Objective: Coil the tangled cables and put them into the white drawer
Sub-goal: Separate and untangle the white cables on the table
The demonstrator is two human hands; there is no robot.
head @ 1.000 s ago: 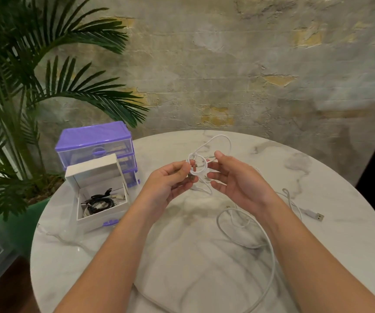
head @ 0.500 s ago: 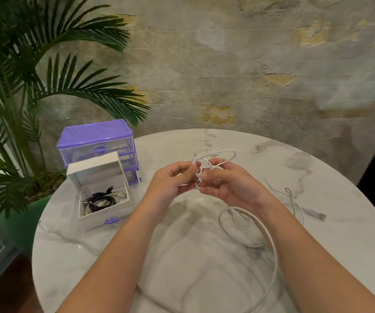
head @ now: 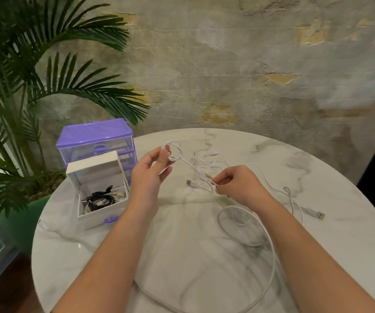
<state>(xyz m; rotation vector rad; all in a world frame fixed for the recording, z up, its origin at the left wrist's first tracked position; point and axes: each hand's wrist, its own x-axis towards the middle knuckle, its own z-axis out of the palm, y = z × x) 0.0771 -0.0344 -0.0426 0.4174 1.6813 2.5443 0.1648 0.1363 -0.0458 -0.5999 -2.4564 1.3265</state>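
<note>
The left hand [head: 152,170] pinches a small loop of the thin white cable [head: 191,168] above the table [head: 351,233]. The right hand [head: 236,184] pinches it farther along. Coiling is underway. Next, wind more loops, then drop it into the white drawer [head: 100,210].

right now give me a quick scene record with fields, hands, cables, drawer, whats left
left hand: raised, pinching a small coil of thin white cable
right hand: pinching the same thin white cable lower along its run
white drawer: pulled out, standing on the marble table, dark coiled cables inside
purple organizer: behind the drawer
thick white cable: loose loop on the table, uncoiled
USB plugs: one near the right hand, one at the far right
left to do: white cables not yet in the drawer
</note>
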